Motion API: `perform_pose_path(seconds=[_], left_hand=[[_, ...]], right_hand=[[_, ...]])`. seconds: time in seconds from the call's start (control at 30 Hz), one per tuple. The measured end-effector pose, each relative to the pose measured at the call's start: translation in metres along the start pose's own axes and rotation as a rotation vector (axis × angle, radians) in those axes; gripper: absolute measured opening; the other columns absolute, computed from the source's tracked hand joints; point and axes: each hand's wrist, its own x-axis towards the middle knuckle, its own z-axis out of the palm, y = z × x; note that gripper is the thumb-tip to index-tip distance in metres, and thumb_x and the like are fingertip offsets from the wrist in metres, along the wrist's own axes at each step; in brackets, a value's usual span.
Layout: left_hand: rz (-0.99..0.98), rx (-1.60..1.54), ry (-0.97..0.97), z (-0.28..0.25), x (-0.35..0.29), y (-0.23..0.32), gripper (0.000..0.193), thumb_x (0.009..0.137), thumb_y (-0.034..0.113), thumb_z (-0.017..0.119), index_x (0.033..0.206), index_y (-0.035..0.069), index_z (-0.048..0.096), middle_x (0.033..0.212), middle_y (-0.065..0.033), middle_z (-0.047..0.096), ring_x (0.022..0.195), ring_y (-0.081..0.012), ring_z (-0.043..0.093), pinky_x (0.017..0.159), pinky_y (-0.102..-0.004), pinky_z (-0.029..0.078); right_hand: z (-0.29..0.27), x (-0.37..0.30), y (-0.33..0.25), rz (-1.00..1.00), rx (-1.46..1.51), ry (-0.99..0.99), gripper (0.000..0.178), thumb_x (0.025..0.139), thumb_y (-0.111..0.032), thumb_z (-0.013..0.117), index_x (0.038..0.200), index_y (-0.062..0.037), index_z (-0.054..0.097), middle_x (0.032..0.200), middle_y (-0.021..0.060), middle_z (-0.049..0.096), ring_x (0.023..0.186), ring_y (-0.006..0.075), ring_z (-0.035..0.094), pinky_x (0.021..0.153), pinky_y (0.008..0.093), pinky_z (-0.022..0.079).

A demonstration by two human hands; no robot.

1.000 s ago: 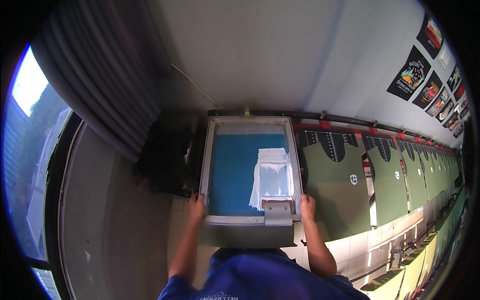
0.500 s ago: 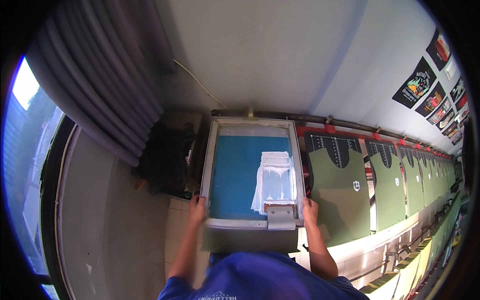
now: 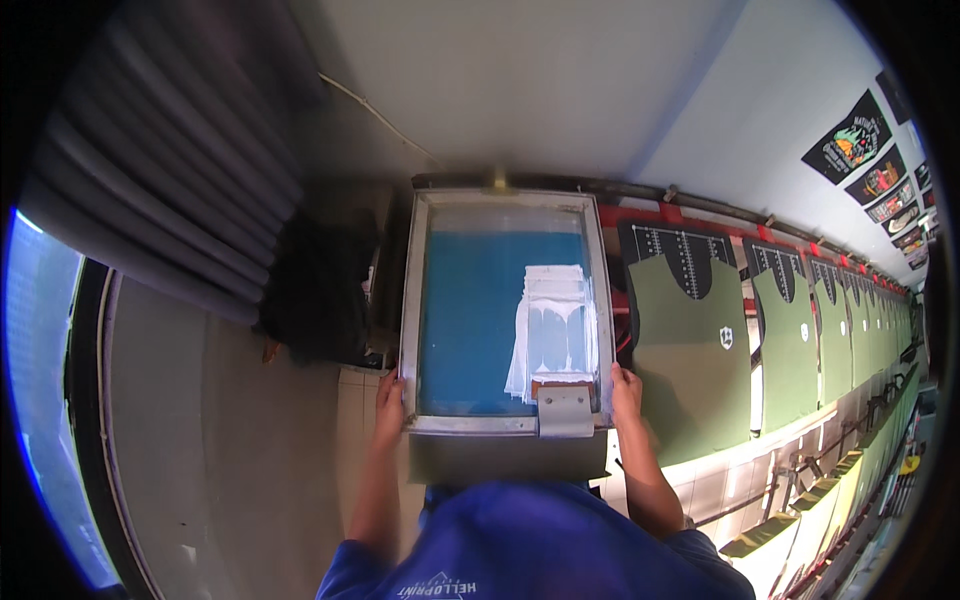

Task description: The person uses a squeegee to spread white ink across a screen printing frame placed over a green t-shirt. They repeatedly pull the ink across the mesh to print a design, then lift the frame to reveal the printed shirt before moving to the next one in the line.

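A screen-printing frame (image 3: 470, 424) with blue mesh (image 3: 470, 320) lies in front of me. My left hand (image 3: 390, 398) is closed on the near end of its left side. At the matching place on the right side, my right hand (image 3: 626, 392) grips the frame too. White ink (image 3: 556, 285) is smeared over the right part of the mesh. A squeegee (image 3: 565, 412) with a grey metal holder rests at the near right corner, its holder overlapping the frame's edge. Beneath the frame, green fabric (image 3: 500, 460) sticks out toward me.
To the right runs a long row of boards carrying green shirt panels (image 3: 690, 350), each with a small white emblem (image 3: 726, 338). A dark rail (image 3: 560, 187) passes behind. Black cloth (image 3: 320, 295) and a grey curtain (image 3: 170, 170) are at left. Printed sheets (image 3: 850, 140) hang on the wall.
My view has shifted, so the frame and the shirt row sit higher in the picture. Both hands keep their hold, and the squeegee stays in the same corner.
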Motion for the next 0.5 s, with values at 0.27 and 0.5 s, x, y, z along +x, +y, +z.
perform_pose_path(seconds=[0.27, 0.5], left_hand=[[-0.084, -0.221, 0.016, 0.005, 0.006, -0.001, 0.045, 0.099, 0.026, 0.047, 0.131, -0.004, 0.056, 0.125, -0.012, 0.061, 0.117, -0.0204, 0.055, 0.104, -0.0327, 0.04], [-0.075, -0.212, 0.026, 0.008, 0.003, 0.008, 0.047, 0.097, 0.03, 0.051, 0.131, -0.002, 0.057, 0.125, -0.0083, 0.061, 0.117, -0.0192, 0.056, 0.104, -0.0321, 0.041]], right_hand=[[0.008, -0.002, 0.004, -0.029, 0.012, 0.074, 0.046, 0.096, -0.035, 0.063, 0.101, 0.0097, 0.07, 0.091, 0.0176, 0.072, 0.084, 0.0229, 0.065, 0.082, 0.0364, 0.048], [0.01, 0.005, 0.013, -0.026, -0.041, 0.16, 0.05, 0.092, -0.041, 0.068, 0.097, 0.0078, 0.073, 0.085, 0.0177, 0.073, 0.081, 0.0224, 0.066, 0.081, 0.0367, 0.049]])
